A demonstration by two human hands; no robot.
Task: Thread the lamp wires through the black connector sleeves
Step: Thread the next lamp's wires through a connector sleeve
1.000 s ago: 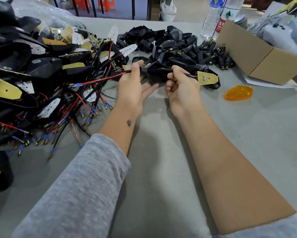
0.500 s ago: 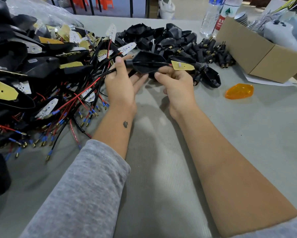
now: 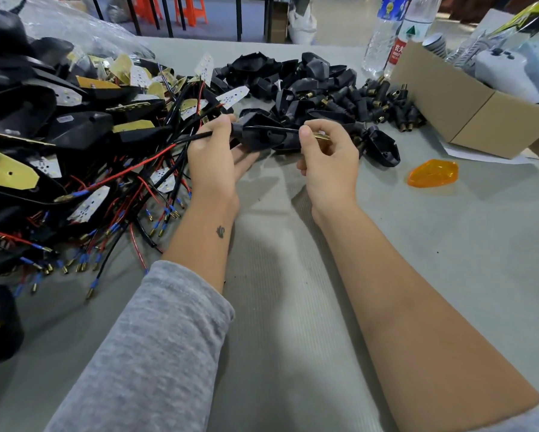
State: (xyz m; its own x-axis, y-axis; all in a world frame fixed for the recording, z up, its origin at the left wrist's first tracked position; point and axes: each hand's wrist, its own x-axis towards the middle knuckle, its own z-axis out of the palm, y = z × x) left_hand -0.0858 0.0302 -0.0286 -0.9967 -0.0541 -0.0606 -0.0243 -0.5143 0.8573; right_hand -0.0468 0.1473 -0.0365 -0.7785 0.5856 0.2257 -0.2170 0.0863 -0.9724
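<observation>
- Left hand (image 3: 210,160): thumb and forefinger pinch the black-sheathed wire (image 3: 196,138) right where it exits the narrow end of the black housing (image 3: 263,138); the other fingers lie loosely spread under the housing.
- Right hand (image 3: 329,165): fingers curled, pinching a small yellow circuit board (image 3: 321,138) at the wide end of the housing; thumb tip presses on the housing's top edge.
- Housing is held off the table (image 3: 449,260), between both hands, lying roughly level, narrow end to the left.
- The wire runs out leftward into the heap of wired lamp units (image 3: 75,145): black shells, yellow and white LED boards, red and black leads with blue-collared brass terminals.
- Behind the hands: pile of empty black housings (image 3: 293,79), with small black connector sleeves with brass ends (image 3: 386,104) to its right.
- One housing (image 3: 383,146) lies alone just right of the right hand.
- Orange lens (image 3: 433,173) on the table further right, apart from everything.
- Cardboard box (image 3: 467,104) at far right; two water bottles (image 3: 396,32) behind it.
- Grey sleeve (image 3: 156,353) pushed up on the left forearm.
</observation>
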